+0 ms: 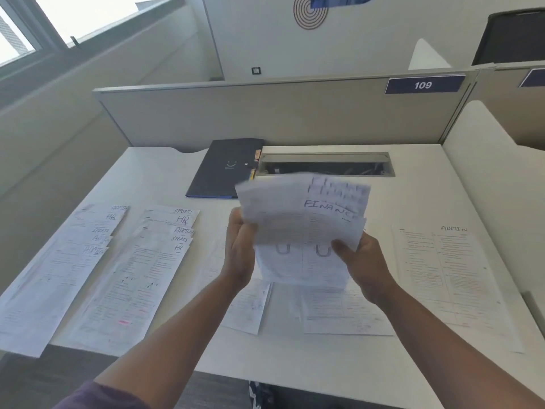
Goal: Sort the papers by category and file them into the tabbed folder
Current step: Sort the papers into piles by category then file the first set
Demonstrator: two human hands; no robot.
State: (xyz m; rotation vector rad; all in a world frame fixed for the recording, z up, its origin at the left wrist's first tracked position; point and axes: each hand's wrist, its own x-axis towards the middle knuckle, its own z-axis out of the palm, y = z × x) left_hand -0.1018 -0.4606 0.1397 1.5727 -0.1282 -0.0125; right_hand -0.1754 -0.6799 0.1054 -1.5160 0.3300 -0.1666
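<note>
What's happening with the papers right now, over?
Left hand and right hand both gripping white handwritten FINANCE paper stack above the desk. Dark navy tabbed folder closed, behind. Nothing blocking it.

Partition sign (424, 85), cable tray (324, 165)

The held sheaf (306, 228) read FINANC; fanned desk papers (97, 231) read ADMIN, HR, SPORTS; the right sheet (442, 270) ADMIN; the partition plate (423, 85) 109.
</note>
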